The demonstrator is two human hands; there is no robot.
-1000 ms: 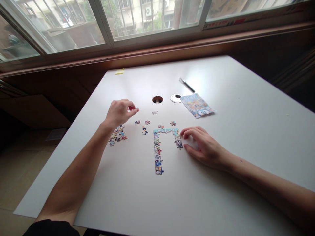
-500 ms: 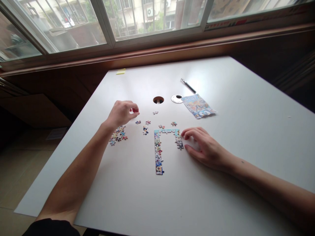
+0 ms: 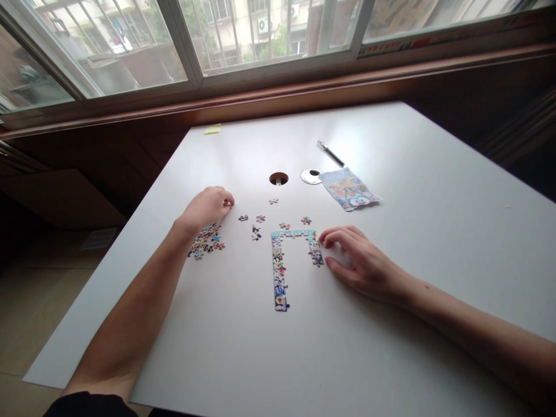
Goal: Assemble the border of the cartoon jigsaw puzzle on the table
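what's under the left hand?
Loose puzzle pieces show on the white table, at the wrist edge of the left hand. Anything directly behind the hand and wrist is covered, so how far the pieces extend there can't be seen.

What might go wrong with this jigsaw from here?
The right hand is close beside the joined border, so a nudge might split it. The left hand, near the heap of pieces, could scatter some. A loose bit near the open round hole might get knocked in.
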